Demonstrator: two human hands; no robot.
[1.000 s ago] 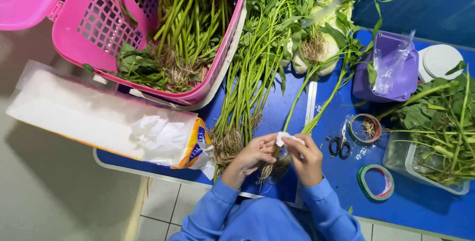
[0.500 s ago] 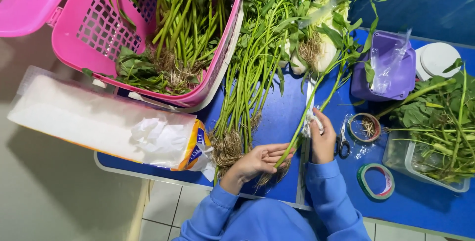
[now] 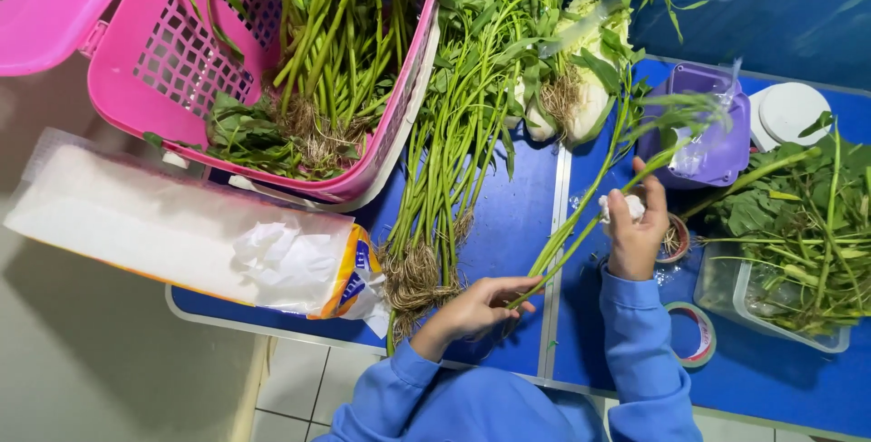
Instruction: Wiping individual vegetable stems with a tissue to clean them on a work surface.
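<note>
Far left: pink basket (image 3: 172, 70) full of rooted greens, below it an opened pack of white paper tissue (image 3: 181, 238) on the blue table (image 3: 508, 215). Next, a loose pile of long-stemmed greens (image 3: 445, 170) lies roots-down toward the person.

Left hand (image 3: 476, 308) sits at the table's near edge, fingers curled and pinching the root end of a small bunch of stems (image 3: 590, 211); bunch runs diagonally up-right, leaves near the purple tub (image 3: 703, 138).

Right hand (image 3: 635, 229) is mid-bunch, fingertips closed on a wad of white tissue (image 3: 621, 206) against the stems.

Right of that: tape roll (image 3: 691, 333), clear tub (image 3: 771, 301) holding more greens.

Read: wiping/wrapping step, bunch gripped at both points. The next move needs the root pinch firm while the tissue hand works along the stems.
</note>
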